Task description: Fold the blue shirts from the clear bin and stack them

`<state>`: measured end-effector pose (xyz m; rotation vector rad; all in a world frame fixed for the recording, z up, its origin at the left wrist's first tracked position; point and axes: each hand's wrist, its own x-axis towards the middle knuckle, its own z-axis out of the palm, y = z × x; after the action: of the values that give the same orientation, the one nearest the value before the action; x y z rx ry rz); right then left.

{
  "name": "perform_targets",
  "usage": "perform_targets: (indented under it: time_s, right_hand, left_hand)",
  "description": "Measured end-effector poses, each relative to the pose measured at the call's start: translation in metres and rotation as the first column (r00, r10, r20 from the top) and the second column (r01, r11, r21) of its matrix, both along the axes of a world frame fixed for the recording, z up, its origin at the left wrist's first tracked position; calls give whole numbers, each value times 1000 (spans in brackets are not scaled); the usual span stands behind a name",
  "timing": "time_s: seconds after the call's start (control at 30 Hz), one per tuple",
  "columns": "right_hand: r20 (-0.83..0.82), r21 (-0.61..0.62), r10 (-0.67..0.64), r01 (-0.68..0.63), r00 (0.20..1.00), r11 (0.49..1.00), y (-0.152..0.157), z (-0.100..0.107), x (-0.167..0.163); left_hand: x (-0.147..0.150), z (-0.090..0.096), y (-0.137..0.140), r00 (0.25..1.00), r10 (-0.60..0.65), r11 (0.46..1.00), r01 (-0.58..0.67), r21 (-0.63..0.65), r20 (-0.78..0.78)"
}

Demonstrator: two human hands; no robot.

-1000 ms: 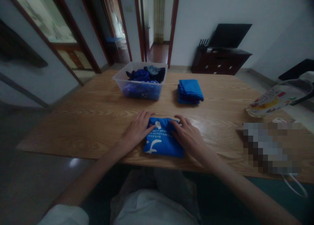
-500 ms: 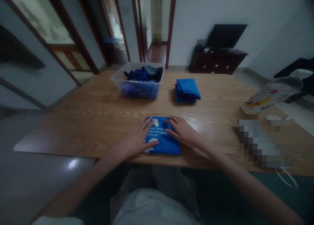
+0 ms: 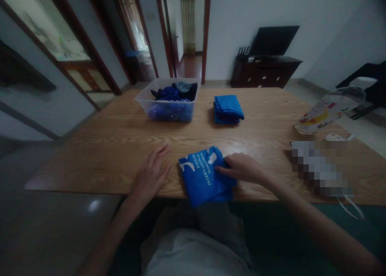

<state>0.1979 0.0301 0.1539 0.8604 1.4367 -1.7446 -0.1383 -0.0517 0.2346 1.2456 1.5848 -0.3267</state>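
Note:
A folded blue cloth (image 3: 200, 177) with white "Dalian International Marathon" print is tilted at the table's near edge, its lower corner past the edge. My right hand (image 3: 241, 166) grips its right side between thumb and fingers. To the left of the cloth, my left hand (image 3: 153, 171) is apart from it, fingers spread and holding nothing. Farther back lies a stack of folded blue cloth (image 3: 228, 108). Beside that stack stands a clear plastic bin (image 3: 144, 101) with crumpled blue and dark cloth in it.
The wooden table (image 3: 120, 147) has its near edge just before my lap. On the right are a blurred-out object (image 3: 319, 167) with a white cord and a clear printed plastic container (image 3: 325, 111). A dark cabinet (image 3: 265, 71) with a screen stands by the far wall.
Both hands lay flat on the folded cloth before. Now the left hand is off it, to the left, and the right hand has gripped the cloth's right side, which has turned and lifted.

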Motion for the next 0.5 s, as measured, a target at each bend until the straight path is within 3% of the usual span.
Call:
perform_targets:
  time_s: [0.1, 0.17, 0.23, 0.3, 0.37, 0.43, 0.5]
  right_hand:
    - [65, -52, 99, -95, 993, 994, -12, 42, 25]
    - [110, -27, 49, -47, 993, 999, -20, 61, 37]
    - [128, 80, -65, 55, 990, 995, -25, 67, 42]
    - [50, 228, -190, 174, 980, 958, -26, 59, 39]
    - [-100, 281, -267, 285, 958, 917, -22, 41, 31]
    - [-202, 184, -324, 360, 924, 915, -16, 18, 21]
    - [-199, -16, -386, 390, 901, 920, -9, -3, 14]
  left_hand:
    - [18, 6, 12, 987, 122, 964, -142, -226, -101]
    - [34, 11, 15, 993, 70, 892, -105, -439, -96]
    - [49, 12, 17, 999, 10, 840, -37, -541, -54]
    - [61, 7, 17, 1000, 23, 828, -31, -560, -21]
    - [69, -4, 16, 996, 78, 845, -45, -533, 39]
    - [74, -20, 14, 978, 145, 872, -56, -486, 147]
    - [78, -38, 13, 936, 237, 875, -90, -475, 259]
